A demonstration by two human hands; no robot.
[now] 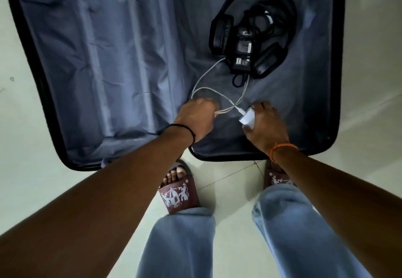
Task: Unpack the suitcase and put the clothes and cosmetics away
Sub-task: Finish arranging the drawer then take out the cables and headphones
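An open suitcase (97, 64) with grey-blue lining lies flat on the floor in front of me. In its right half lie black headphones (221, 32) around a black power adapter (244, 53) with its cord. A white cable (206, 77) loops from there toward my hands. My left hand (195, 119) grips the white cable near the suitcase's front edge. My right hand (266, 123) holds the white charger plug (248, 117) at the cable's end. No clothes or cosmetics are in view.
The suitcase's left half holds only crumpled lining, with a zipped divider strip (167, 45) down the middle. Pale floor tiles (228, 195) surround it. My feet in maroon slippers (178, 193) stand at the suitcase's front rim.
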